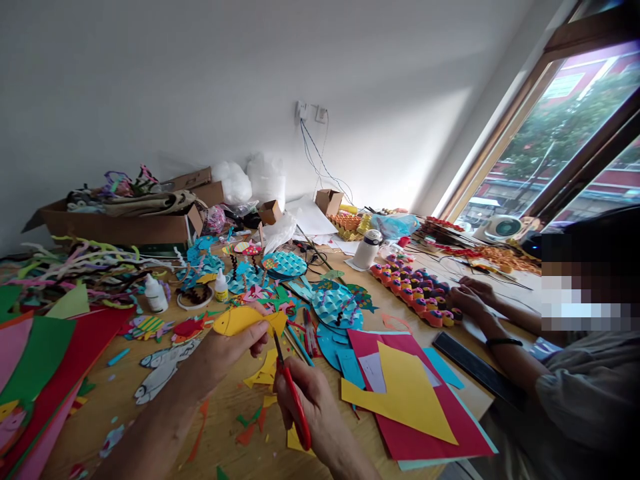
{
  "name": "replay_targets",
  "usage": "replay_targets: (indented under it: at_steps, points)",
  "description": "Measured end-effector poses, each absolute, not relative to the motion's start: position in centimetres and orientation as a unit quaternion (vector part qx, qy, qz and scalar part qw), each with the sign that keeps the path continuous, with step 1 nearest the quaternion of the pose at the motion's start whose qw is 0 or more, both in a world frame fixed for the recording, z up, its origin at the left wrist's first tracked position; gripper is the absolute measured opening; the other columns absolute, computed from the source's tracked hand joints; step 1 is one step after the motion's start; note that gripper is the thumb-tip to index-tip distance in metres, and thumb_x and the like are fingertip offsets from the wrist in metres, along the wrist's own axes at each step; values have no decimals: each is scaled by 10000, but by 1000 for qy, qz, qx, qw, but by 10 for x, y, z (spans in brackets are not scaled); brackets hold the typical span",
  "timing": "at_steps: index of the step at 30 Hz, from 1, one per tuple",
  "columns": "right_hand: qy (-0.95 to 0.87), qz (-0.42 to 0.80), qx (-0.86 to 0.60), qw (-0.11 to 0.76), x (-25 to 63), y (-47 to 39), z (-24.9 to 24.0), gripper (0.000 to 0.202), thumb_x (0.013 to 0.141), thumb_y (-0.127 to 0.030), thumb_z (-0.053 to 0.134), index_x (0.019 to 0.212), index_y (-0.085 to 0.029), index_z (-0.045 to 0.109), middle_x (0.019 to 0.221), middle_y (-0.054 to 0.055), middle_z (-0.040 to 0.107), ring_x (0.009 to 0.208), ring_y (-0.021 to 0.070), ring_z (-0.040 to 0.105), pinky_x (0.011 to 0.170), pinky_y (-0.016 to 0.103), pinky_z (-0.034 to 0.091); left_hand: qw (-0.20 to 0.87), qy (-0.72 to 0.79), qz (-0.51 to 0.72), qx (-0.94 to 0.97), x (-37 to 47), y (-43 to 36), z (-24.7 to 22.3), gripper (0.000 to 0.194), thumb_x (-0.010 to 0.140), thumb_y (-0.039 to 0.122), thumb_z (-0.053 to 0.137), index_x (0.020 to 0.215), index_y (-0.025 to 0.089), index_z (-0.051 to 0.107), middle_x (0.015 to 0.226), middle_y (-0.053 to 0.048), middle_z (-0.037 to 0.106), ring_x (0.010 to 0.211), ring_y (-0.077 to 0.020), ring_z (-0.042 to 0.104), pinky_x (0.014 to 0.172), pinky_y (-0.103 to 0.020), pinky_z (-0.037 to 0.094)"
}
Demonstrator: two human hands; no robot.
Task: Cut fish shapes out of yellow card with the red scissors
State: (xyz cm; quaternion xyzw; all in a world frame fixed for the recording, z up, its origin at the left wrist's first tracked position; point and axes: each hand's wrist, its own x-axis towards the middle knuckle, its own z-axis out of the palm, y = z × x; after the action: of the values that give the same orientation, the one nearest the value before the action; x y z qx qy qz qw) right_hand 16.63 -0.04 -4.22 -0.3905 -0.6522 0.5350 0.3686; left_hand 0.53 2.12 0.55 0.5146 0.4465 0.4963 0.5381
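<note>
My left hand (246, 343) pinches a yellow paper fish (235, 321) that has an eye and a gill line drawn on it. Red-handled scissors (294, 400) are gripped in my right hand (313, 400), with their blades at the tail end of the fish. Yellow paper scraps (265, 370) lie on the table below, among orange and green snippets. To the right, a yellow paper sheet (415, 393) rests on red paper (380, 433). White fish cutouts (163, 377) with drawn scales lie left of my left forearm.
A co-worker's hands (473, 297) are at a painted egg tray (415, 293) on the right. Glue bottles (156, 295), pipe cleaners (95, 267) and blue paper crafts (335, 303) crowd the table's middle and left. A cardboard box (120, 230) stands behind; a black phone (475, 367) lies at right.
</note>
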Motion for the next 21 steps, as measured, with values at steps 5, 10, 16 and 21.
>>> replay_targets:
  at_steps: [5, 10, 16, 21]
  points:
    - [-639, 549, -378, 383, 166, 1, -46, 326, 898, -406, 420, 656, -188, 436, 516, -66, 383, 440, 79, 357, 408, 177, 278, 540, 444, 521, 491, 9, 22, 9, 148, 730, 335, 596, 708, 189, 604, 615, 33, 592, 595, -133, 532, 565, -241, 439]
    - [-580, 536, -377, 484, 167, 5, -49, 357, 808, -478, 536, 627, -184, 445, 491, -71, 386, 436, 78, 343, 422, 190, 275, 497, 439, 613, 430, 11, 25, 8, 157, 681, 318, 643, 710, 170, 601, 589, 40, 566, 575, -119, 503, 549, -234, 431]
    - [-475, 530, -359, 604, 166, 19, -28, 255, 683, -346, 718, 806, -186, 562, 721, -12, 568, 549, 100, 456, 495, 202, 368, 486, 454, 528, 529, 23, 23, 0, 217, 748, 325, 553, 584, 185, 540, 540, 37, 496, 555, -135, 465, 555, -263, 408]
    - [-466, 552, -345, 599, 164, 25, -8, 254, 635, -301, 719, 770, -195, 532, 589, -62, 480, 493, 92, 412, 470, 198, 342, 500, 434, 494, 563, 30, 17, 2, 251, 782, 354, 535, 586, 199, 516, 551, 40, 472, 555, -133, 441, 552, -253, 385]
